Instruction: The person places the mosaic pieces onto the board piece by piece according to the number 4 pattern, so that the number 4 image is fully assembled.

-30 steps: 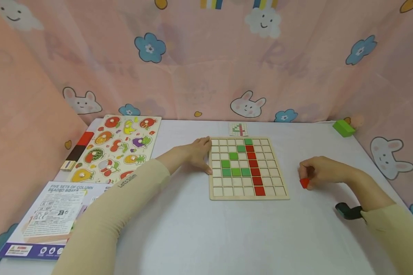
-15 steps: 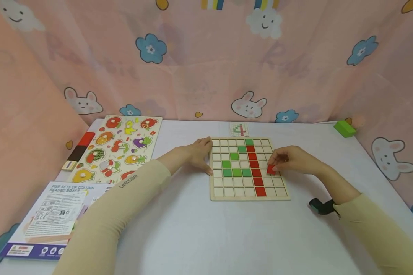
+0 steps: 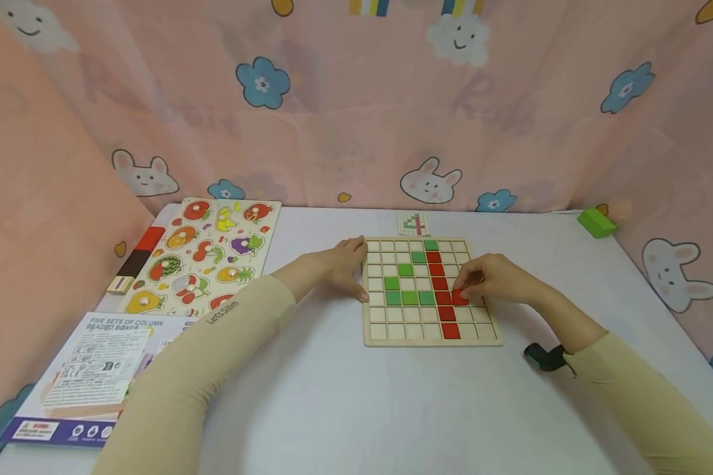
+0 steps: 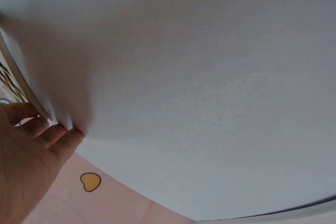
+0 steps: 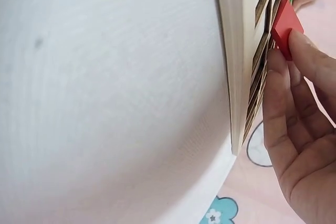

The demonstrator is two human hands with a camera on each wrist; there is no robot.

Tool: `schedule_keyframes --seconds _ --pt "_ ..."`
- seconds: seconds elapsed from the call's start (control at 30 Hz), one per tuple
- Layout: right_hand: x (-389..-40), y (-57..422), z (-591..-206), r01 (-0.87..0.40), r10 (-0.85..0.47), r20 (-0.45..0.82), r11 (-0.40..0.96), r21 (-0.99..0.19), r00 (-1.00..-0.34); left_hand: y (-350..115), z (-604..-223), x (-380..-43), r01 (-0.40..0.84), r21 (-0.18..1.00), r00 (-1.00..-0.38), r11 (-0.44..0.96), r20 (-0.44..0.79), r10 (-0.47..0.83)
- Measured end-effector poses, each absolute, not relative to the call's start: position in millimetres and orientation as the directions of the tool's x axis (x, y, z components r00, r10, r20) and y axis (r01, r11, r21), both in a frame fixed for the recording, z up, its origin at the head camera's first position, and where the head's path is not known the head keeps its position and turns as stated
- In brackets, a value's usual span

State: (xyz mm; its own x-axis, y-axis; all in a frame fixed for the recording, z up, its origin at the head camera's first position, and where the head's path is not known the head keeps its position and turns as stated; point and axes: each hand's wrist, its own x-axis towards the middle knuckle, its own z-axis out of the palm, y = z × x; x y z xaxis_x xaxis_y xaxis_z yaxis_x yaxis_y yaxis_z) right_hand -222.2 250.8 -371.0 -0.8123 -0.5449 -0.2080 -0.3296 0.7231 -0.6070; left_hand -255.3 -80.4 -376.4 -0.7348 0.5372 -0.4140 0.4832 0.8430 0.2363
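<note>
A wooden grid board (image 3: 434, 342) lies on the white table, with green square tiles (image 3: 410, 298) and a column of red tiles (image 3: 438, 284) set in its cells. My right hand (image 3: 492, 277) pinches a red square tile (image 5: 286, 24) between thumb and fingers. That tile is tilted over the cell just right of the red column, level with the green row. My left hand (image 3: 342, 267) rests against the board's left edge, its fingers reaching along the side; in the left wrist view its fingertips (image 4: 73, 136) touch the table at that edge.
Behind the board lies a small pattern card (image 3: 414, 224). At the left are a fruit puzzle board (image 3: 214, 257), a row of stacked tiles (image 3: 135, 262) in red, black and wood tones, and a printed box (image 3: 95, 369). A green block (image 3: 597, 223) sits at the far right.
My right hand has carried the red tile leftward from the bare table onto the board, up beside the red column. The left hand has stayed at the board's left edge.
</note>
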Motion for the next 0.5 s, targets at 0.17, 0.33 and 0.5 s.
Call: schedule_keyframes --seconds 0.17,0.33,0.5 --pt "-221.5 251.1 -371.6 -0.339 -0.539 -0.199 0.732 -0.591 -0.819 -79.8 -376.7 -256.2 0.482 0.235 -0.736 0.844 -0.414 0.536" --pt "-221.7 249.0 -374.9 -0.349 -0.531 -0.177 0.737 -0.579 -0.829 -79.7 -375.7 -255.0 0.477 0.239 -0.737 0.846 -0.416 0.533" --pt "-222.0 246.4 -380.2 -0.376 -0.537 -0.142 0.733 -0.567 -0.832 -79.7 -374.7 -254.2 0.472 0.242 -0.735 0.848 -0.423 0.530"
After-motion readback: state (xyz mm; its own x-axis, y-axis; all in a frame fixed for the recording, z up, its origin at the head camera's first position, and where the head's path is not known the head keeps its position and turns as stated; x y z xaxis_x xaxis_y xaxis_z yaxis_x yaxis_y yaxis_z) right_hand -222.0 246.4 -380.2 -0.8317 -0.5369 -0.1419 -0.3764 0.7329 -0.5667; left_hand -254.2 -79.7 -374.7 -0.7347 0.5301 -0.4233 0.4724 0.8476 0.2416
